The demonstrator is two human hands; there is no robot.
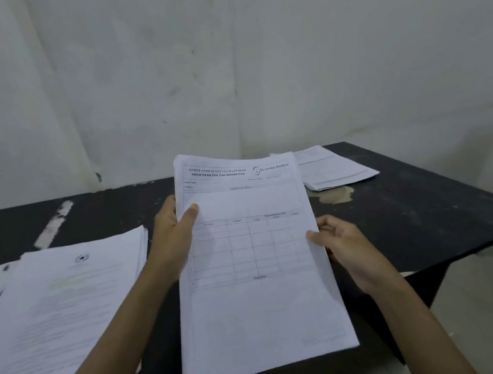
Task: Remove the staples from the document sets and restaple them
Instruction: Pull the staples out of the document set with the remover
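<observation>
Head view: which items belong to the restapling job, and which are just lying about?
Job: form set, gripped by left hand and right hand; left paper stack and far paper stack, likely more sets. No stapler visible.
Lying about: white streak and worn patch on the black table.
</observation>
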